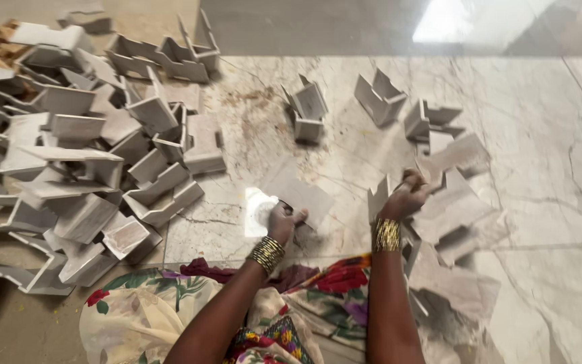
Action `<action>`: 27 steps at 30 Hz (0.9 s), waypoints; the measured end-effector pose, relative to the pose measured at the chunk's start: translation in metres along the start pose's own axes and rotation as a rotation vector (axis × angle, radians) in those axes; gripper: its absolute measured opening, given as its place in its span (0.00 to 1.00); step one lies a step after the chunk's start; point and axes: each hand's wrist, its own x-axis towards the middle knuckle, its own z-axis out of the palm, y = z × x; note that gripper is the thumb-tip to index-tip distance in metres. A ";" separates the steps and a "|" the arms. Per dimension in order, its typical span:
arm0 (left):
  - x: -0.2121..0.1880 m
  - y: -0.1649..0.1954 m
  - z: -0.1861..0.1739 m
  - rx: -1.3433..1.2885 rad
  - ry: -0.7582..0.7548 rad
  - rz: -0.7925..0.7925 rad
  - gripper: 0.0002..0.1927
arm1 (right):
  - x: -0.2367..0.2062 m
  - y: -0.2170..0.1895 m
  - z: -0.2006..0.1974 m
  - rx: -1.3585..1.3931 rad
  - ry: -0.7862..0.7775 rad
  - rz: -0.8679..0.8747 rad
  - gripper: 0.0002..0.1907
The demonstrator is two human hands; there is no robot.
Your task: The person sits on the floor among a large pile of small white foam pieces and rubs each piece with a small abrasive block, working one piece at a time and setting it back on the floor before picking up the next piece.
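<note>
She sits on the polished marble floor, a flowered cloth over her lap. Her left hand is closed around the near edge of a flat grey tile piece, holding it low over the floor at about six o'clock from the middle of the scene. Her right hand is curled shut on the top of another tile piece, out at four o'clock among a small stack of flat slabs.

As for progress, a handful of glued-up U-shaped stands sit spaced apart across twelve to two o'clock, and a big heap of similar ones is piled at nine to ten o'clock. I'd judge most of the work is behind her, with only the flat slabs by her right hand left unassembled.
</note>
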 end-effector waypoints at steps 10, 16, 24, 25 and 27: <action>-0.023 0.037 -0.024 -0.309 -0.230 0.030 0.20 | -0.095 -0.015 0.003 0.090 -1.237 0.396 0.07; -0.066 0.079 -0.064 -0.599 -0.304 -0.305 0.49 | -0.072 -0.038 -0.017 0.145 -1.400 0.224 0.05; -0.069 0.103 -0.111 -0.068 -0.242 -0.044 0.58 | -0.086 -0.072 0.002 0.395 -1.569 0.472 0.07; -0.067 0.105 -0.111 0.012 -0.191 0.006 0.54 | -0.090 -0.074 0.008 0.408 -1.549 0.500 0.08; -0.063 0.109 -0.110 0.171 -0.095 0.101 0.47 | -0.096 -0.078 0.016 0.432 -1.501 0.561 0.08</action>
